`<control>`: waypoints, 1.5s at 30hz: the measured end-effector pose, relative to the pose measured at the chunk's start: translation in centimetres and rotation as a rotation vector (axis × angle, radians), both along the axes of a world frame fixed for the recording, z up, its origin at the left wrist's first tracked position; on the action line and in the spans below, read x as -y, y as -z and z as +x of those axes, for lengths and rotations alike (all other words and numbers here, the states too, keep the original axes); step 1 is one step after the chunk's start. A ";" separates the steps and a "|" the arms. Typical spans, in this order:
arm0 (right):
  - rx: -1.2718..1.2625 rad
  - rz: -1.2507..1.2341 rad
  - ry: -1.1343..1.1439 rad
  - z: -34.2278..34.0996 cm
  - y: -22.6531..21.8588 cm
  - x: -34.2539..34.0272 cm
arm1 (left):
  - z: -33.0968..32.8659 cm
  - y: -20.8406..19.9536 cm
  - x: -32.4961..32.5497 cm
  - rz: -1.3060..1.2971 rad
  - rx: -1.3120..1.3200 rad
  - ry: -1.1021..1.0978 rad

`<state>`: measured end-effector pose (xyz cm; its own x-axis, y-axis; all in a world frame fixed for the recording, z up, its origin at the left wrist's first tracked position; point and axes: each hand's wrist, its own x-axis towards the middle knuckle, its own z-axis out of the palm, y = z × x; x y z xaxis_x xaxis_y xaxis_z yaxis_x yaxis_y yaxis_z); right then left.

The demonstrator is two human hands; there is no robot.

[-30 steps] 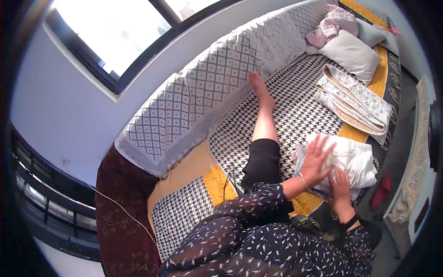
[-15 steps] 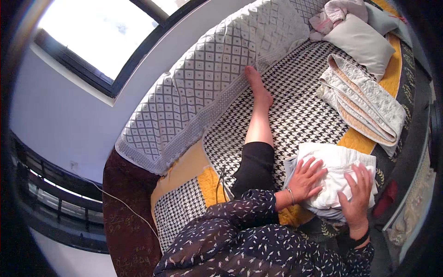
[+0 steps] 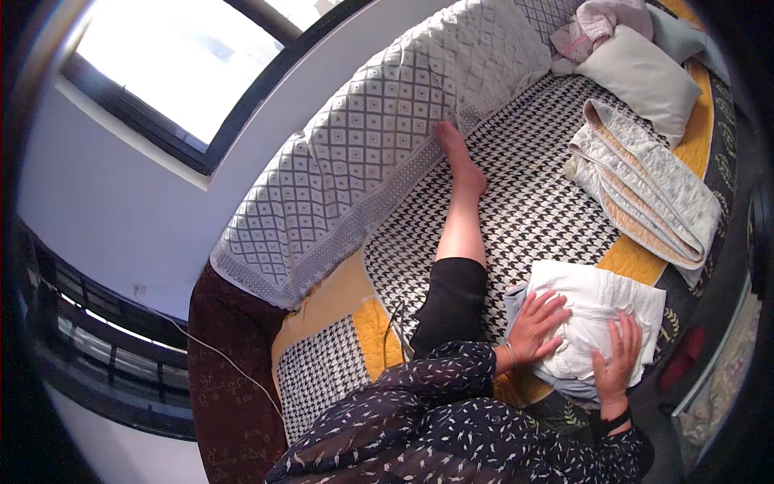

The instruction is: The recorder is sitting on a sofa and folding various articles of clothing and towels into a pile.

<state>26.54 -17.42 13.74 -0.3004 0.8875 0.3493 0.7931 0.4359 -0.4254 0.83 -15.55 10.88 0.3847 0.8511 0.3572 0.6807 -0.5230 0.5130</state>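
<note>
A folded white garment [image 3: 592,290] lies on top of a small stack beside my bent-out leg, near the sofa's front edge. Beneath it, grey-blue folded cloth [image 3: 516,300] shows along the left and lower sides. My left hand [image 3: 534,329] rests on the garment's left part with the fingers spread. On its right part my right hand [image 3: 618,355] lies flat, fingers pointing away from me. Neither hand grips anything. A bracelet circles the left wrist and a dark band the right.
A folded quilted pad [image 3: 645,189] lies farther off at the right. Behind it are a pale cushion [image 3: 645,81] and a pink cloth [image 3: 605,20]. The houndstooth sofa cover [image 3: 532,194] has yellow borders. A white cable [image 3: 230,367] crosses the brown armrest [image 3: 230,403].
My right hand has shifted down a little on the white garment, which looks flatter and more spread at its far edge. The whole view has moved slightly.
</note>
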 end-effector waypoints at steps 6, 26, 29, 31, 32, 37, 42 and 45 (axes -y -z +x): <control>0.005 0.054 0.000 -0.2 0.0 0.3 | -0.1 1.1 0.0 0.026 0.024 0.000; -0.312 -0.382 0.411 8.2 4.1 12.7 | -4.2 5.3 -4.4 0.171 0.162 -0.120; -0.466 -0.515 0.500 9.0 3.7 18.3 | -5.1 5.3 -2.6 0.179 0.250 -0.201; -0.559 -0.541 0.503 8.5 2.8 19.9 | -5.8 5.8 -1.4 0.208 0.342 -0.317; -0.621 -0.554 0.489 7.8 1.8 20.3 | -6.1 6.0 -1.1 0.159 0.360 -0.337; -0.833 -0.515 0.300 1.1 -8.7 18.3 | -7.8 6.6 -0.5 -0.212 0.675 -0.448; -0.503 -0.366 -0.316 -5.3 -23.2 16.5 | -8.1 3.9 -1.0 -0.682 1.075 -0.353; -0.450 -0.340 -0.732 -7.1 -27.8 16.4 | -8.2 2.6 -1.7 -0.930 1.183 -0.333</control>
